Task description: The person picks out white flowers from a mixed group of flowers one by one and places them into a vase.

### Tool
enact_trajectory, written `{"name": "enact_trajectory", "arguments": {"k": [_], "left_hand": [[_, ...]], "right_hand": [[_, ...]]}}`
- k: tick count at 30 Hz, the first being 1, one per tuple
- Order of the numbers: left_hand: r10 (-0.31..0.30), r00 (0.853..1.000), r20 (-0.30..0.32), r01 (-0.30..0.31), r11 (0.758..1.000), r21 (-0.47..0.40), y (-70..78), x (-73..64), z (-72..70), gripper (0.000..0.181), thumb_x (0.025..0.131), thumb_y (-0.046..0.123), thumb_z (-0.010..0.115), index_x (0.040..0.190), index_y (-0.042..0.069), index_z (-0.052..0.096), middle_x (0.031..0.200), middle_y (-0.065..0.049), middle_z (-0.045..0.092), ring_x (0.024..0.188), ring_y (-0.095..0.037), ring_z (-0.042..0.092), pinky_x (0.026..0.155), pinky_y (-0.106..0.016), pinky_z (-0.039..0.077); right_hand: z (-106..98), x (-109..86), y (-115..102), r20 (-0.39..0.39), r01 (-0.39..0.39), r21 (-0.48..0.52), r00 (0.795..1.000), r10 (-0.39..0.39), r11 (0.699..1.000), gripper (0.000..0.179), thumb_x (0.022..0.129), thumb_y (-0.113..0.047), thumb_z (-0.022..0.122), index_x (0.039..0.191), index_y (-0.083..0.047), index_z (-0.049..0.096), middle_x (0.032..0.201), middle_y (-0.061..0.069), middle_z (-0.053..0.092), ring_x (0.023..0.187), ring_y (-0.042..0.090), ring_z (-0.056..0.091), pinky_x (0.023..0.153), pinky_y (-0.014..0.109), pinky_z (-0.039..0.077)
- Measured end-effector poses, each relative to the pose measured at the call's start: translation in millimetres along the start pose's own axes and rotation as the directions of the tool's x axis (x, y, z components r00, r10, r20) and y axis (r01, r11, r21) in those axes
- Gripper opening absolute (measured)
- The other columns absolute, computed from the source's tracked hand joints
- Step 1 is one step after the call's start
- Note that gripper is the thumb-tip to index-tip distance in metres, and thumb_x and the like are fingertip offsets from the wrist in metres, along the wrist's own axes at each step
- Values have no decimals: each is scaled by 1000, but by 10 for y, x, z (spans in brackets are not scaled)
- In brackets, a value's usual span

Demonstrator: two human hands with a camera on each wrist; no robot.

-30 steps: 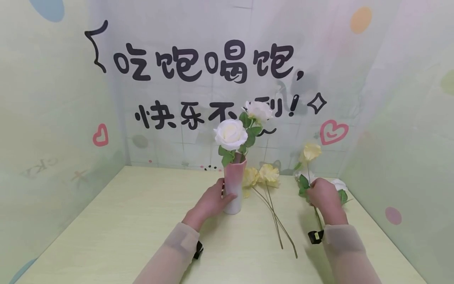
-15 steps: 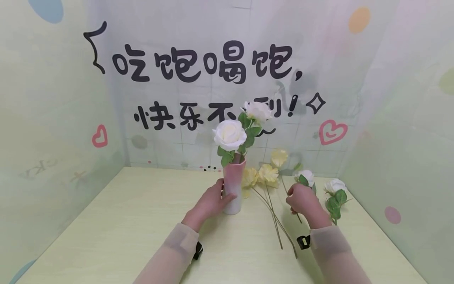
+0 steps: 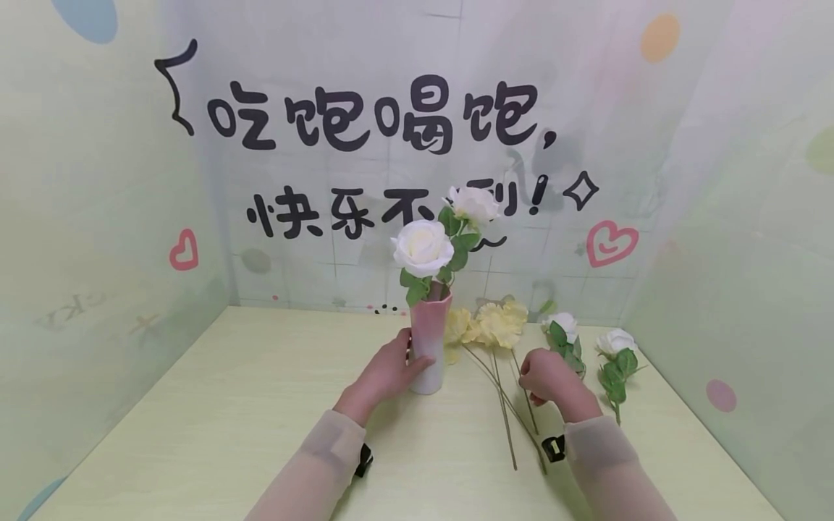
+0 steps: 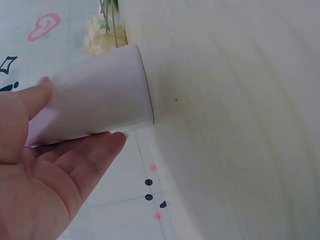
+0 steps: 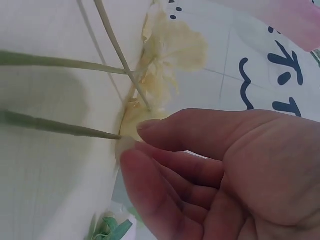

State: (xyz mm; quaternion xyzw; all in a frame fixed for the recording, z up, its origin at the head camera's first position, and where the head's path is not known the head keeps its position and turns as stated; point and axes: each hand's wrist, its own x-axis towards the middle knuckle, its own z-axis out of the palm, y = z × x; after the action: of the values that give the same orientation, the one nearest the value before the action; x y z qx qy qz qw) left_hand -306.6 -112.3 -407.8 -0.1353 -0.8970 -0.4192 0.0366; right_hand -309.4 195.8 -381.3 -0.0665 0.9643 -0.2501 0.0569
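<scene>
A vase (image 3: pixel 428 347), pink at the top and white below, stands upright on the table with two white roses (image 3: pixel 423 247) in it. My left hand (image 3: pixel 389 365) grips its lower half from the left. In the left wrist view, the thumb lies on one side of the vase (image 4: pixel 100 92) and the fingers on the other. Right of the vase, my right hand (image 3: pixel 550 376) is at the stem of a yellow flower (image 3: pixel 503 324). The right wrist view has thumb and forefinger (image 5: pixel 137 172) curled close about that stem (image 5: pixel 65 127); their exact contact is unclear.
Another yellow flower (image 3: pixel 459 323) lies beside the vase, its stem crossing others. Two more white roses, one nearer (image 3: pixel 562 327) and one farther right (image 3: pixel 615 341), lie by the back right corner. Printed walls enclose the table (image 3: pixel 195 427) on three sides.
My right hand has carried the yellow flower leftward from beside the loose white roses and lowered it among the other yellow flowers. My left hand and the vase have stayed in place.
</scene>
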Motion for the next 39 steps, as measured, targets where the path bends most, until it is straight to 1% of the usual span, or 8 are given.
{"name": "enact_trajectory", "arguments": {"k": [11, 13, 15, 20, 26, 27, 34, 39], "left_hand": [[-4, 1000, 0, 4, 1000, 7, 7, 2, -7, 69, 111, 33, 68, 162, -4, 40, 162, -27, 55, 146, -44, 60, 120, -59, 53], [-4, 1000, 0, 4, 1000, 7, 8, 0, -5, 69, 111, 32, 68, 162, -4, 40, 162, -27, 55, 146, -44, 60, 120, -59, 53], [-5, 1000, 0, 5, 1000, 7, 11, -2, -6, 69, 111, 32, 68, 162, -4, 40, 162, -27, 55, 146, -45, 60, 120, -59, 53], [-7, 1000, 2, 7, 1000, 8, 17, -3, -6, 68, 111, 32, 67, 162, -5, 40, 163, -27, 55, 146, -44, 60, 121, -59, 53], [-16, 1000, 0, 16, 1000, 4, 23, -6, -8, 69, 111, 32, 68, 162, -4, 40, 163, -26, 54, 147, -44, 59, 121, -59, 52], [-16, 1000, 0, 16, 1000, 4, 21, -6, -8, 69, 111, 32, 68, 162, -4, 40, 163, -26, 54, 147, -44, 59, 121, -59, 52], [-6, 1000, 2, 6, 1000, -1, -3, 4, 0, 70, 111, 33, 68, 162, -4, 40, 163, -27, 54, 147, -44, 59, 121, -59, 53], [-4, 1000, 0, 4, 1000, 0, -11, 12, 2, 70, 111, 33, 69, 162, -4, 40, 163, -26, 54, 147, -44, 60, 121, -59, 53]], "right_hand": [[-241, 16, 186, -49, -15, 24, 999, 16, 1000, 18, 104, -13, 65, 108, 4, 70, 90, 14, 72, 69, 19, 70, 69, 39, 66], [-284, 15, 250, -63, -30, 41, 998, 33, 999, 17, 104, -13, 65, 105, 3, 69, 88, 14, 72, 68, 19, 70, 69, 38, 66], [-324, 22, 327, -76, -45, 52, 996, 49, 998, 16, 104, -14, 64, 93, -2, 66, 79, 9, 67, 66, 17, 68, 67, 36, 65], [-422, 9, 506, -104, -108, 41, 988, 112, 993, 36, 102, -17, 62, 69, -15, 49, 63, -1, 56, 60, 14, 66, 63, 31, 59], [-407, 24, 688, -64, -226, -2, 972, 226, 974, 35, 101, -17, 60, 68, -7, 60, 53, 1, 60, 49, 13, 56, 55, 26, 45], [-352, 106, 840, -51, -218, -20, 975, 217, 976, 36, 102, -18, 62, 68, -7, 61, 51, 0, 58, 47, 12, 53, 53, 26, 43], [-252, 200, 965, -37, -251, -70, 968, 249, 966, 31, 98, -10, 62, 67, -7, 63, 54, 3, 63, 47, 12, 58, 52, 26, 45], [-60, 625, 1534, -56, -225, -140, 974, 219, 964, 23, 87, -7, 61, 65, -11, 63, 56, 2, 64, 47, 13, 60, 52, 28, 48]]}}
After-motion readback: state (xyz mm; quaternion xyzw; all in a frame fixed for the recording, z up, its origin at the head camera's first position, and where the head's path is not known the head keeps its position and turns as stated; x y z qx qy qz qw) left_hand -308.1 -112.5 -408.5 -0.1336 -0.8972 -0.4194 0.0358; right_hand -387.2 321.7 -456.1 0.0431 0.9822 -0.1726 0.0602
